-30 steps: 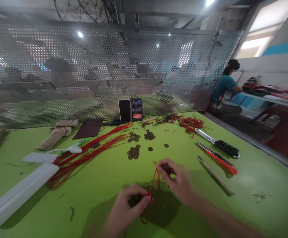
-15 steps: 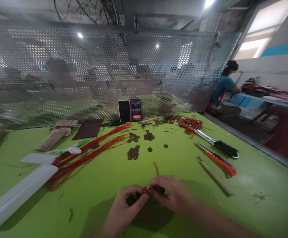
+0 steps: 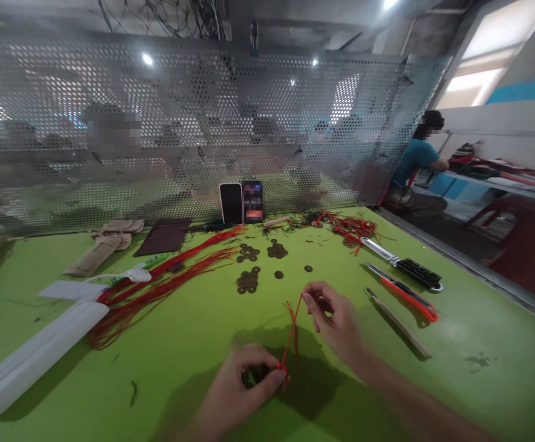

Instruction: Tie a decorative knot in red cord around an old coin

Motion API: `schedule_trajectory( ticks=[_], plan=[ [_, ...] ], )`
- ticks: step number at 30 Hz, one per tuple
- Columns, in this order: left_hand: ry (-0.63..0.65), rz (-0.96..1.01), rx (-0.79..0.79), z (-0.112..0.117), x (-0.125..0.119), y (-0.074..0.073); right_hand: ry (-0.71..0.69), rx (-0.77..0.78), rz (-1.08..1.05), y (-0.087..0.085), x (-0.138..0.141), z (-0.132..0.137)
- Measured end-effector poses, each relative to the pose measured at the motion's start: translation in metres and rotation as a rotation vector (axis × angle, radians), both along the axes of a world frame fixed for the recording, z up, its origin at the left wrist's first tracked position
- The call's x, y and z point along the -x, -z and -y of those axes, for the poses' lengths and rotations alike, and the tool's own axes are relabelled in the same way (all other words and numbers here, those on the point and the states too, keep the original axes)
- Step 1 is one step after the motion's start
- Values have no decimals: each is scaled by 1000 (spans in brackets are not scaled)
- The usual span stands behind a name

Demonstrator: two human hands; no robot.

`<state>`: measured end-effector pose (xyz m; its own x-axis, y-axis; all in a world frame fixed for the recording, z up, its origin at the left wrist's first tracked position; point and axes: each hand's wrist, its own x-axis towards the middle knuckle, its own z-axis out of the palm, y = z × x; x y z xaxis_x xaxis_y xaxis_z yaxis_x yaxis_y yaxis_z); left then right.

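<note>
My left hand point(image 3: 249, 383) pinches a small knotted part of a red cord between thumb and forefinger, low in the middle of the view. From there the red cord point(image 3: 292, 334) runs taut up to my right hand point(image 3: 334, 316), whose thumb and fingertips grip it. Another red strand point(image 3: 295, 344) lies beside the taut length and crosses it. Whether a coin hangs at the knot is hidden by my left fingers. Beyond the hands lie piles of dark round coins with holes point(image 3: 247, 280) and two single coins point(image 3: 279, 275).
Bundled red cords point(image 3: 170, 294) and a white roll point(image 3: 41, 356) lie left. On the right are a silver tool with a black grip point(image 3: 400, 264), a red utility knife point(image 3: 405, 293) and a thin stick tool point(image 3: 398, 322). Two phones point(image 3: 231, 204) lean against the perforated screen point(image 3: 179, 123).
My right hand has moved up and away from my left hand, drawing the red cord taut between them. My left hand has stayed almost in place.
</note>
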<state>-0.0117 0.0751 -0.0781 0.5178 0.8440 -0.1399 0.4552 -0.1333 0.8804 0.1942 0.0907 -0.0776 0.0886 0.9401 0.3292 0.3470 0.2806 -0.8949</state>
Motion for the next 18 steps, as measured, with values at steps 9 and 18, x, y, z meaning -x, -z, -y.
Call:
schedule_trajectory(
  ticks=[9,18],
  plan=[
    [-82,112,93,5,1,-4,-10,-16,-16,5,-1,-5],
    [-348,220,179,-1,1,-5,-386,-48,352,8,10,12]
  ],
)
